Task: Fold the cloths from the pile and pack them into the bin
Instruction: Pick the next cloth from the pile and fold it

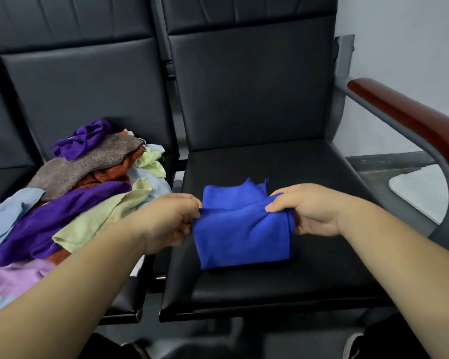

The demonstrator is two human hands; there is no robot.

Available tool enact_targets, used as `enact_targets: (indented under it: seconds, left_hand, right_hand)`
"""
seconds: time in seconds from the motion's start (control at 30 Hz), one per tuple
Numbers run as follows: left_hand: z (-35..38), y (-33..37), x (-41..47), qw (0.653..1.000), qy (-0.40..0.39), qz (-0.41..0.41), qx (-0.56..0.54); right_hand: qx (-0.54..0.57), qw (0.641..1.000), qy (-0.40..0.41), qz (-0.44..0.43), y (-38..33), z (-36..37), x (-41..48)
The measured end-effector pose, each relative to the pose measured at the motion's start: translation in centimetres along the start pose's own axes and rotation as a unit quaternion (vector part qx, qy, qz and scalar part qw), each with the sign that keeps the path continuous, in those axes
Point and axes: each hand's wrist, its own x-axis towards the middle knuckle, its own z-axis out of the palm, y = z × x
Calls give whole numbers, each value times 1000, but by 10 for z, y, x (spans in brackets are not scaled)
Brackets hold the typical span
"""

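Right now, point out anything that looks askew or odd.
The bright blue soft cloth on the black padded seat is unevenly folded: far corners poke past the edge the left hand and right hand pinch.

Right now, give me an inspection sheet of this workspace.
Surface: black padded seat bears the blue cloth.
Job's things: blue cloth partly folded; pile of mixed cloths on the next seat, left; bin not seen.
Clutter: nothing seen.
Grips: left hand pinches the cloth's left edge; right hand pinches its right edge.
Cables: nothing seen.
Surroundings: red-brown armrest at right, pale wall behind.
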Motion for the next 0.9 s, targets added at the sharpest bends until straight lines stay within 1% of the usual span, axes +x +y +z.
enact_targets:
  seconds: [0.1, 0.27, 0.4, 0.53, 0.6, 0.63, 0.73, 0.77, 0.83, 0.9]
  left_hand:
    - [-2, 1, 8, 999, 31, 23, -14]
    - [0, 2, 31, 991, 103, 78, -26]
    - [2, 4, 54, 983, 150, 109, -19]
    - [2, 0, 86, 973, 190, 128, 15]
    - [3, -4, 102, 968, 206, 136, 50]
    - [3, -7, 109, 963, 214, 140, 89]
    - [2, -17, 117, 927, 243, 139, 249]
    - [1, -19, 117, 918, 252, 134, 277]
    - [-2, -19, 114, 916, 254, 105, 294]
    - [0, -16, 108, 918, 209, 64, 331]
  right_hand:
    - [33, 998, 54, -5, -5, -1, 7]
    - [-2, 990, 144, -9, -10, -1, 29]
    - [-22, 983, 185, -3, -10, -5, 50]
    - [-56, 975, 215, -6, -10, -9, 74]
    - [-99, 966, 238, -18, -8, -11, 84]
    - [-136, 956, 258, -26, -7, -12, 89]
    - [-249, 914, 319, -31, -5, -14, 96]
    - [-280, 903, 325, -20, -7, -15, 95]
    - [-356, 886, 294, 37, -13, -14, 90]
    - [-415, 871, 241, 102, -15, -10, 84]
